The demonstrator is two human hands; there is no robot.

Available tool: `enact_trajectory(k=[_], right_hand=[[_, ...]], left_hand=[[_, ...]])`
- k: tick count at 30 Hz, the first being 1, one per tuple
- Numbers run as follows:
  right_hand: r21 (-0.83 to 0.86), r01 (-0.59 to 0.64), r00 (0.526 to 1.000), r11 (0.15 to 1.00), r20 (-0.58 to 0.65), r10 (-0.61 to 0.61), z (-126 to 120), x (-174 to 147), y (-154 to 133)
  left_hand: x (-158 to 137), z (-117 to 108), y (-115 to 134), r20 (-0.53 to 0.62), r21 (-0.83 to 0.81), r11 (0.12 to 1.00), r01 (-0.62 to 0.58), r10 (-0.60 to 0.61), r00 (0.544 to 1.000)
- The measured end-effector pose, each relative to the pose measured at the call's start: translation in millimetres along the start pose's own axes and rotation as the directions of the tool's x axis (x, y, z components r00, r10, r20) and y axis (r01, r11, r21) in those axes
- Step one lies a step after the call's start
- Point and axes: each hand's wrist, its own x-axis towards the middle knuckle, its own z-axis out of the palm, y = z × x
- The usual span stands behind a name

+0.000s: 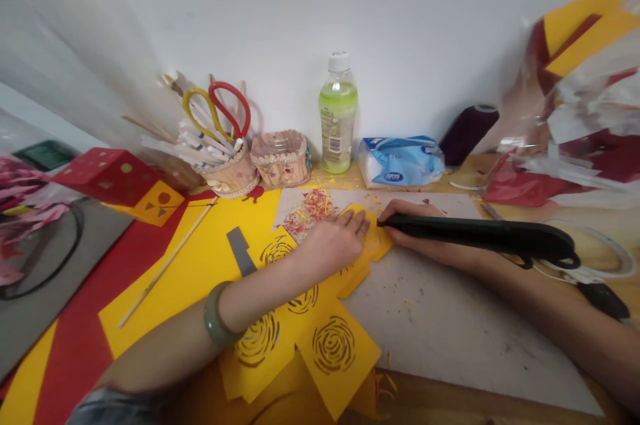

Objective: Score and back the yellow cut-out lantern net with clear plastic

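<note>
My left hand (336,242), with a green bangle on the wrist, lies on the far part of a yellow paper cutout (367,345), its fingers bent slightly and pressing down. Swirling rose patterns are cut through the cutout's square panels. Closed around a long black tool (480,235) is my right hand (407,225), at the cutout's far right edge. The tool's working tip is hidden, so its exact kind does not show. Both hands are close together over a grey board (440,318).
Red and yellow paper scraps (313,208) lie behind my left hand. A drink bottle (339,118), tissue pack (403,160) and holder with scissors (233,175) line the wall. A wooden stick (167,262) rests on yellow paper; a patterned red box (103,175) stands left.
</note>
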Motion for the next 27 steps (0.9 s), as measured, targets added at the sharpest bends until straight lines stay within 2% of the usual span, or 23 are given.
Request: enact_trajectory(k=[6, 16, 23, 27], right_hand=[[-0.017, -0.028, 0.995, 0.999, -0.094, 0.027, 9.1, 1.1, 7.5], [-0.015, 0.004, 0.995, 1.0, -0.103, -0.006, 13.7, -0.3, 6.7], [0.002, -0.014, 0.997, 1.0, -0.071, 0.014, 11.3, -0.2, 4.0], [-0.007, -0.064, 0.994, 0.998, -0.094, 0.063, 11.6, -1.7, 0.3]], left_hand=[[0.7, 7.7, -11.8, 0.011, -0.131, 0.991, 0.001, 0.001, 1.0], [1.0, 1.2, -8.2, 0.069, -0.059, 0.998, -0.004, 0.008, 0.998], [1.1, 0.3, -8.0, 0.086, -0.075, 0.997, 0.002, 0.005, 0.996], [1.3, -1.6, -8.2, 0.112, -0.088, 0.996, -0.005, 0.015, 0.994]])
